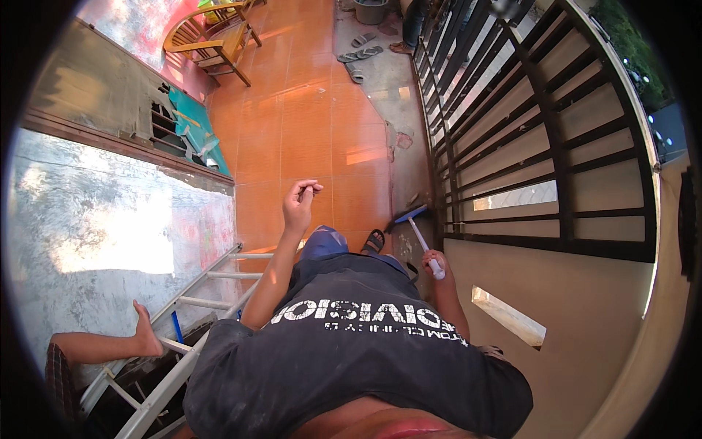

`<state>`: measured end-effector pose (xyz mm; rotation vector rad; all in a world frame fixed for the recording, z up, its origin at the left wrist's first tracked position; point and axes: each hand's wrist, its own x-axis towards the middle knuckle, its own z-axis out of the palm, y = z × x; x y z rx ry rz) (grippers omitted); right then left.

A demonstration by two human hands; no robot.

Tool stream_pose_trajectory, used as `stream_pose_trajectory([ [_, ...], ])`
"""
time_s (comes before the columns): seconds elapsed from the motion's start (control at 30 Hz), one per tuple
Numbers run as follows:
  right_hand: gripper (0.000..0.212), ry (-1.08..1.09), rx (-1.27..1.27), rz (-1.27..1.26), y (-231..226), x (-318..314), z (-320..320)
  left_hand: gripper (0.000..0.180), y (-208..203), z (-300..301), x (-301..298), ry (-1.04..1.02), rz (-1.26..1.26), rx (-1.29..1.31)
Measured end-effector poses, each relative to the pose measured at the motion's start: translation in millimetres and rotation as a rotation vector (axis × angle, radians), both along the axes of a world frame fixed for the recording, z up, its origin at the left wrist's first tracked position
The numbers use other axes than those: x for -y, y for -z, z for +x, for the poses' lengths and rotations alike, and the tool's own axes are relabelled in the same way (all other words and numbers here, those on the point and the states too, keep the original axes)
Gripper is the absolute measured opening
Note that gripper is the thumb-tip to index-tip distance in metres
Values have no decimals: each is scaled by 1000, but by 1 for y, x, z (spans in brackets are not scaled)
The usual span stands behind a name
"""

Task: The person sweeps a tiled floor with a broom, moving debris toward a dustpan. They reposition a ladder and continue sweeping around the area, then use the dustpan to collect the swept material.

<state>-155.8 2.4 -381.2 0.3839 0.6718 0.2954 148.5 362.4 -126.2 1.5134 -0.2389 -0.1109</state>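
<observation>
My right hand (436, 263) is closed round the pale handle of a squeegee (419, 233). Its flat blue head points away from me, low beside the gate and near my sandalled foot (374, 241). In front of my body my left hand (300, 196) is raised over the orange tiles, fingers curled in loosely, with nothing visible in them. A metal ladder (207, 301) leans along the left side, close to my left forearm. Another person's bare foot (148, 331) rests against it.
Along the right runs a dark barred gate (556, 139) above a beige wall (482, 351). Orange floor tiles (300, 110) stretch ahead. Wooden chairs (219, 47) stand at the far left. Sandals (360, 54) and a bucket (371, 11) lie beyond, near another person's foot (401, 48).
</observation>
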Motion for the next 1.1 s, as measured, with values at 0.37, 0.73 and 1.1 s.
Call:
stream_pose_trajectory([
  [0.37, 11, -15, -302, -342, -13, -40, -4, 16, 28, 119, 21, 62, -94, -107],
  [0.73, 20, 193, -532, -230, 63, -72, 233, 16, 23, 305, -19, 131, -64, -31],
  [1.1, 9, -354, -512, -1040, -130, -104, 345, 16, 10, 407, -84, 66, -19, 41],
])
